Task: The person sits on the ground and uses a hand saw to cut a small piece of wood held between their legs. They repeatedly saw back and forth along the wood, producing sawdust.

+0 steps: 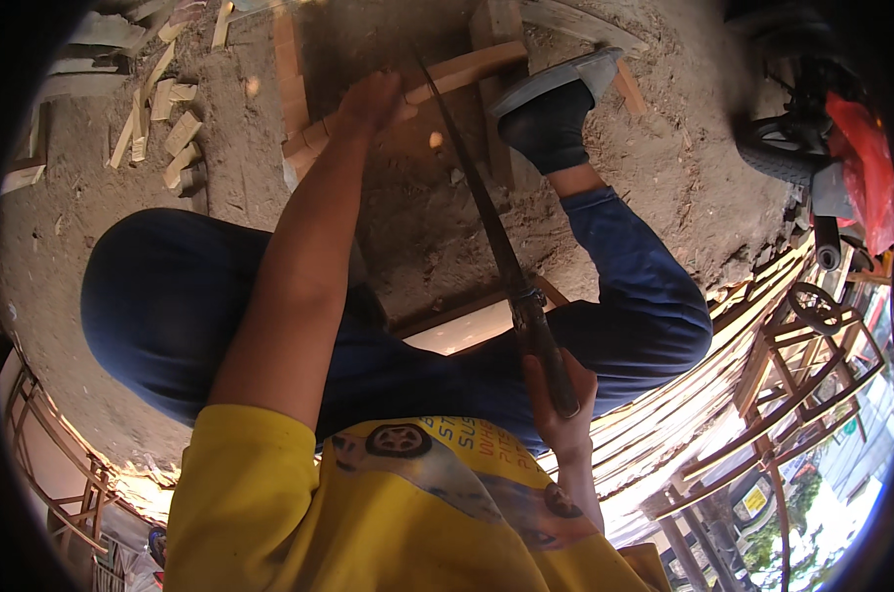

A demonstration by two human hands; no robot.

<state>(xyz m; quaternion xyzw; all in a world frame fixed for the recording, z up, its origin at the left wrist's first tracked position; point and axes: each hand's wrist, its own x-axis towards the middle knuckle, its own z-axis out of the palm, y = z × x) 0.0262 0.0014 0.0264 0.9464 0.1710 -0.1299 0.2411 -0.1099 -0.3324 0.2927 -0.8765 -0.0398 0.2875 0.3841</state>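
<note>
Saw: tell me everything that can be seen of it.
The saw has a long, dark, metal-looking blade, narrowing toward its far end, and a dark handle gripped in the right hand. It slants forward and left, crossing a wood strip beside the left hand. Its teeth are unclear.

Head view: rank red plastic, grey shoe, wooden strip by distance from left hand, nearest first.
1. Wooden strip: directly at the left hand.
2. Grey shoe: to the hand's right, near the strip's right end.
3. Red plastic: far right of the view.
</note>
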